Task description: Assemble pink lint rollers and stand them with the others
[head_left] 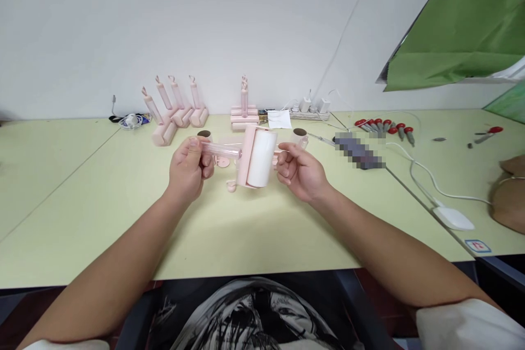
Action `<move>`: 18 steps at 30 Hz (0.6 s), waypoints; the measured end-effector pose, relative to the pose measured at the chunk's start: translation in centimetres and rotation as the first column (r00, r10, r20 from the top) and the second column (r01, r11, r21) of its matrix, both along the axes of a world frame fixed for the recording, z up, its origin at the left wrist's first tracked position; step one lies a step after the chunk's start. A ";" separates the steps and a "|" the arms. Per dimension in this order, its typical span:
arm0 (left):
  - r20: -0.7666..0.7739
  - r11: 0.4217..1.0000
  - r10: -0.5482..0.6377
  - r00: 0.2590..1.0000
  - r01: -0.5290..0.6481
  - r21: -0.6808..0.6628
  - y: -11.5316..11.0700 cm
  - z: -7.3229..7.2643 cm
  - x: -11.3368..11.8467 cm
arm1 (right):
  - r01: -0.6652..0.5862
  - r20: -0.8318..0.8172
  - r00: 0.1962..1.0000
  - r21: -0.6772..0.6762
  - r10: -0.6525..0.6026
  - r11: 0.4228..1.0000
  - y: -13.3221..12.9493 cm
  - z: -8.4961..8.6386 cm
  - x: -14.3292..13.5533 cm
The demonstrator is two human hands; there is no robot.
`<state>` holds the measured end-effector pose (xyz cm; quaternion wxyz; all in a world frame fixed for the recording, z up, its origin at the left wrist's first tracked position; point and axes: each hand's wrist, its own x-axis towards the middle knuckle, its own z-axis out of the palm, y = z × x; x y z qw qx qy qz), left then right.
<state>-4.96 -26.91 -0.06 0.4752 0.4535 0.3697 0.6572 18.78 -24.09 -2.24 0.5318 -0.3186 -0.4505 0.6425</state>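
Observation:
A lint roller (pixel 263 159) with a pink cover and a white roll is held up above the table, its roll tilted slightly. My left hand (pixel 186 167) is closed around the clear pink handle. Beside the white roll is my right hand (pixel 303 172), index finger stretched toward the roll and the other fingers loosely bent; nothing shows in it. Behind the roller lie a small pink looped piece (pixel 232 186) and flat round pink parts (pixel 223 162), partly hidden. Two rolls with brown cores stand there too, a left one (pixel 204 134) and a right one (pixel 299 133).
Several pink lint rollers (pixel 164 131) stand near the wall at left, with more stacked rollers (pixel 245 119) at centre back. A power strip (pixel 307 115), red-ended tools (pixel 381 124), a blurred dark object (pixel 357 151) and a white cabled device (pixel 453 217) are to the right.

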 end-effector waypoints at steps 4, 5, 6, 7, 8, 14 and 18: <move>0.094 0.926 -0.321 0.942 0.333 -0.179 -1.2 -0.8 2.0 | -0.138 0.297 0.953 0.246 0.061 0.959 -1.0 -1.2 -0.6; 0.070 0.902 -0.378 0.923 0.384 -0.197 -1.5 -1.1 2.5 | -0.205 0.342 0.934 0.291 0.098 0.935 -1.3 -1.4 -0.7; 0.017 0.887 -0.418 0.908 0.412 -0.209 -1.8 -1.5 3.0 | -0.263 0.373 0.918 0.323 0.133 0.909 -1.6 -1.6 -0.8; -0.071 0.883 -0.443 0.894 0.421 -0.207 -2.0 -1.8 3.4 | -0.303 0.392 0.906 0.347 0.156 0.887 -1.9 -1.8 -0.8; -0.197 0.885 -0.456 0.868 0.420 -0.199 -2.2 -2.0 3.6 | -0.315 0.404 0.902 0.370 0.154 0.874 -2.0 -1.9 -0.8; -0.872 0.991 -0.072 0.485 0.131 -0.009 -1.2 -1.5 1.4 | -0.066 0.352 0.933 0.360 -0.070 0.931 -1.4 -2.3 -0.6; -0.982 0.993 -0.111 0.153 0.052 -0.104 -0.2 -1.7 -0.2 | -0.007 0.305 0.947 0.340 -0.103 0.940 -1.0 -2.6 -0.7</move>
